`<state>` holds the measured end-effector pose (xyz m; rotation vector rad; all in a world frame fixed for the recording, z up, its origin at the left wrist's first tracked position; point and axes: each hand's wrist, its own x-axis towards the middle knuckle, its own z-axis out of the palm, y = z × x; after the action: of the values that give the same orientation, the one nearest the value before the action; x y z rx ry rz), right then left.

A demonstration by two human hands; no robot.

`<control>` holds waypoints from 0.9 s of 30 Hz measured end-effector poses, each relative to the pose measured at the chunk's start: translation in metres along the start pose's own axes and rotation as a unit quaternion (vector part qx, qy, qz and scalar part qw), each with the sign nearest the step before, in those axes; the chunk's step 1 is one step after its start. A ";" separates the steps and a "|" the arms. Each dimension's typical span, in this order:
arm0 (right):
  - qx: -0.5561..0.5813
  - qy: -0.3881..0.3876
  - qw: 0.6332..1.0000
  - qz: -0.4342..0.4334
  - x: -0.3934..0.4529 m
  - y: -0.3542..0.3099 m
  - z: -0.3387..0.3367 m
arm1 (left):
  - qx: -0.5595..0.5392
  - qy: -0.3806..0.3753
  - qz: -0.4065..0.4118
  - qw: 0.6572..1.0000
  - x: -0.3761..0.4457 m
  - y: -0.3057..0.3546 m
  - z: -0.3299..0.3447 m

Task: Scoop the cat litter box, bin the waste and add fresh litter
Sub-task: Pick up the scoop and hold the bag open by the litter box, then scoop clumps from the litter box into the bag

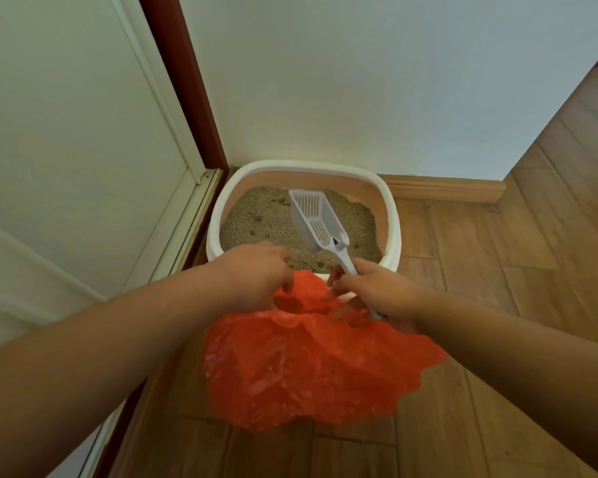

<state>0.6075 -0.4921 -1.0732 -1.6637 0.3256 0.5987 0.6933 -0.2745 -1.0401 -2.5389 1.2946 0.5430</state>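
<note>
Here, scoop axis: the slotted grey plastic litter scoop (316, 220) runs up and left from the right hand (373, 291), clamped on its handle; head empty above the litter.
Nearer hand: right.
Bag: left hand (256, 274) pinches the rim of the thin, crinkled red plastic bag (301, 367).
Litter box (390, 215): white-rimmed, in the corner; grainy tan litter (256, 219), dark clumps.

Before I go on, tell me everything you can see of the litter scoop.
The litter scoop is pale grey, looks like plastic, with a deep trough-shaped head, slotted floor and slim handle. It looks empty. The right hand grips the handle; the head is raised over the sandy litter in the litter box, open side up, pointing away from the person. The handle's end lies over the red plastic bag, which the left hand holds.
</note>
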 end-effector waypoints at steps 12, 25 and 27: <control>-0.105 -0.033 0.994 -0.002 -0.023 0.051 -0.029 | -0.011 -0.124 -0.158 0.980 -0.039 -0.006 0.053; -0.240 -0.009 0.971 0.019 -0.004 0.085 -0.055 | 0.114 -0.123 -0.208 0.964 -0.056 -0.035 0.098; -0.272 0.011 0.962 0.026 -0.008 0.075 -0.053 | 0.077 -0.133 -0.203 0.967 -0.054 -0.035 0.100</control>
<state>0.5717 -0.5590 -1.1263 -2.1955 0.2303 0.7543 0.6716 -0.1777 -1.1056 -2.4034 0.6725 0.6355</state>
